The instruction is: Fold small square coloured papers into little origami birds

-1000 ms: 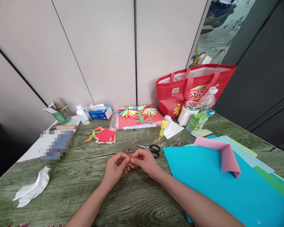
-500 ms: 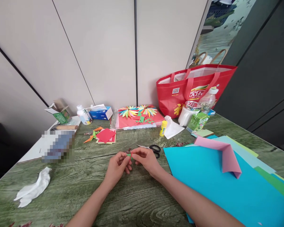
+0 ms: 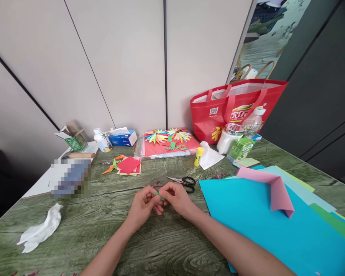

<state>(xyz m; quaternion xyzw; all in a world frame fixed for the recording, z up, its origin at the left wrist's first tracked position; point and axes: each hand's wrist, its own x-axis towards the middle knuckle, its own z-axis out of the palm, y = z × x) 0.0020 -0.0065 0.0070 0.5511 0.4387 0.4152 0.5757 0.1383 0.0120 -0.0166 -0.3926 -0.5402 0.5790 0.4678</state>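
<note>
Between my fingertips is a small piece of green paper (image 3: 160, 196), mostly hidden by the fingers. My left hand (image 3: 144, 203) pinches it from the left, and my right hand (image 3: 176, 197) grips it from the right, the two hands nearly touching. A pair of black-handled scissors (image 3: 188, 183) lies on the table just behind my right hand, blades pointing left. Further back, a yellow glue stick (image 3: 198, 156) stands upright beside a white tissue (image 3: 209, 156).
Blue paper sheets (image 3: 235, 214) with a folded pink strip (image 3: 278, 191) cover the right side. At the back are folded paper stars (image 3: 156, 136), a tissue box (image 3: 122, 138), red squares (image 3: 129, 165) and a red bag (image 3: 212, 122). A crumpled tissue (image 3: 44, 229) lies left.
Both hands have shifted slightly, the right one a little lower. More of the green paper shows between the fingertips, and the scissors are less covered.
</note>
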